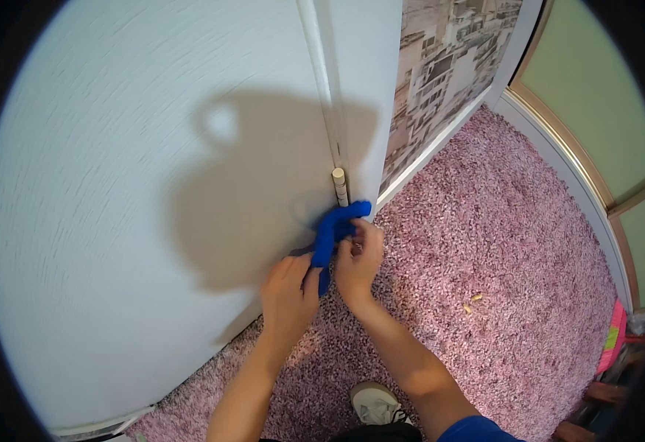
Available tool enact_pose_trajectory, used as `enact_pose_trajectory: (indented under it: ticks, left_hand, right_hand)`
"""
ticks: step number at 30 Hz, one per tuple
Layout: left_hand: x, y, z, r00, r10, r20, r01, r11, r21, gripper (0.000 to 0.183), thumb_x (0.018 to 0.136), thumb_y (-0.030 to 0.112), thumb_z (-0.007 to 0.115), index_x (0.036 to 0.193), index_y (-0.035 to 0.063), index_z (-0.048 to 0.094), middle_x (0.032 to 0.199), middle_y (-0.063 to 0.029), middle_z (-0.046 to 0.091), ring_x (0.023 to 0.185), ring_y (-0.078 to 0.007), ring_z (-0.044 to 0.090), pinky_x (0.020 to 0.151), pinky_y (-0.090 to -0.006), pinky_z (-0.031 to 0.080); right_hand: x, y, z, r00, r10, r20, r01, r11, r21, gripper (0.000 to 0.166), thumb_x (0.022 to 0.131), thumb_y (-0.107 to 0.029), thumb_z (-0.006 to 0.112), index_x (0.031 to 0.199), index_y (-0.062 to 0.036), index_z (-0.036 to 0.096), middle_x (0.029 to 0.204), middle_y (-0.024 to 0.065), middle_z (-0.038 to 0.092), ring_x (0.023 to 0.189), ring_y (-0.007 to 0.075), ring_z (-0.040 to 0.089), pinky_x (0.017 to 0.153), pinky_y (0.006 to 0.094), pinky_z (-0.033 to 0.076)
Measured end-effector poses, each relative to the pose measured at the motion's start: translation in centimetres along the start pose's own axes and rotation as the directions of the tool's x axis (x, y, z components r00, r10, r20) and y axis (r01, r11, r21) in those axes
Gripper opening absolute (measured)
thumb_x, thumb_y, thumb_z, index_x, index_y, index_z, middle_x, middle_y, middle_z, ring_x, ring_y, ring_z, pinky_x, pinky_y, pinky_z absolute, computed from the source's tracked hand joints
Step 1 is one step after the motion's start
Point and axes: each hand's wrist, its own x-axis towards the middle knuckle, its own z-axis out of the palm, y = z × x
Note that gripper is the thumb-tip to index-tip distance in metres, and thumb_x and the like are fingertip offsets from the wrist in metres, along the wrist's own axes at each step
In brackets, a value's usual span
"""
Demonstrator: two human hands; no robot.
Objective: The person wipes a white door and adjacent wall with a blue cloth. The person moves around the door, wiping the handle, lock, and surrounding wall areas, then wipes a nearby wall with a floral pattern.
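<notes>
A blue cloth [327, 237] hangs bunched in front of the edge of a white door [134, 221], close below a pale round hinge [339, 185]. My left hand [291, 284] grips the lower left part of the cloth, its thumb against the blue folds. At the cloth's right side my right hand [360, 257] has its fingers curled, with the fingertips touching the upper part. Whether those fingers pinch the fabric is hard to tell. A shadow covers much of the door behind the cloth.
Speckled pink carpet [493, 221] covers the floor, with small yellowish bits [471, 304] on it. A wall with city-print wallpaper [438, 72] stands behind the door. Green panels in a gold-coloured frame [582, 160] rise at the right. My shoe [375, 403] shows at the bottom.
</notes>
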Motion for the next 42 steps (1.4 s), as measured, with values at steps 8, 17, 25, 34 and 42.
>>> enact_pose_trajectory:
  ticks: [8,17,25,34,42]
  left_hand:
    - [1.6,2.3,-1.7,0.967,0.033,-0.255,-0.061,0.993,-0.105,0.023,0.071,0.000,0.061,0.094,0.0005,0.062,0.079,-0.0124,0.060,0.072,-0.0272,0.058,0.062,-0.0339,0.046]
    - [-1.2,2.1,0.1,0.998,0.050,0.038,-0.052,0.997,0.058,0.020,0.074,0.008,0.062,0.093,0.0046,0.063,0.073,-0.0080,0.057,0.065,-0.0271,0.056,0.058,-0.0360,0.045]
    - [-0.2,2.2,-1.1,0.997,0.067,-0.036,-0.066,0.998,0.018,0.020,0.072,0.004,0.062,0.091,0.0023,0.063,0.073,-0.0124,0.058,0.065,-0.0288,0.057,0.057,-0.0361,0.046]
    - [-3.3,1.9,-2.2,1.000,0.021,0.009,-0.021,1.000,0.012,0.024,0.071,0.005,0.061,0.095,0.0030,0.061,0.080,-0.0099,0.058,0.069,-0.0265,0.057,0.058,-0.0348,0.047]
    - [-11.9,-1.1,-11.8,0.999,0.033,-0.006,-0.032,0.993,0.111,0.017,0.071,0.010,0.062,0.086,0.0040,0.058,0.087,-0.0095,0.057,0.073,-0.0257,0.057,0.063,-0.0353,0.048]
  right_hand:
    - [1.7,-3.9,1.1,0.945,-0.296,-0.141,0.304,0.952,0.036,0.044,0.081,0.007,0.047,0.123,-0.0044,0.048,0.096,0.0143,0.047,0.083,0.0243,0.048,0.071,0.0293,0.042]
    - [-1.8,-1.0,0.2,0.878,0.464,0.123,-0.445,0.693,0.568,0.032,0.086,0.002,0.048,0.118,-0.0007,0.046,0.098,0.0072,0.052,0.085,0.0134,0.051,0.073,0.0237,0.045]
    - [-0.9,-3.2,0.3,0.798,0.537,0.272,-0.573,0.537,0.619,0.032,0.088,-0.005,0.047,0.120,0.0001,0.047,0.107,0.0089,0.054,0.091,0.0152,0.052,0.079,0.0272,0.044]
    - [-1.8,-2.9,-0.6,0.896,0.309,0.319,-0.435,0.752,0.495,0.049,0.091,-0.011,0.042,0.138,-0.0110,0.030,0.108,0.0072,0.047,0.093,0.0154,0.049,0.081,0.0276,0.042]
    - [-10.9,-10.0,-3.2,0.695,0.384,0.608,-0.638,0.719,0.276,0.057,0.090,-0.008,0.044,0.140,-0.0122,0.019,0.128,0.0153,0.039,0.108,0.0218,0.047,0.090,0.0321,0.039]
